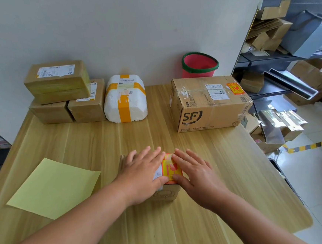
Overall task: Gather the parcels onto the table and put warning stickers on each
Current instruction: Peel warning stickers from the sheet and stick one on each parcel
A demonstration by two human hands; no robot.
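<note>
A small cardboard parcel (165, 194) lies on the wooden table (218, 175) in front of me. On its top is an orange-red warning sticker (169, 168). My left hand (143, 173) lies flat on the parcel's left part, fingers spread. My right hand (195, 173) lies flat on its right side, fingertips on the sticker. A large SF box (209, 104) at the back right carries a warning sticker (235, 89). Three brown boxes (57, 82) are stacked at the back left. Beside them sits a white foam parcel (124, 99) with yellow tape.
A yellow backing sheet (53, 188) lies on the table's left. A red bucket (199, 65) stands behind the table by the wall. Shelves (285, 54) and floor on the right hold cardboard boxes and packing material.
</note>
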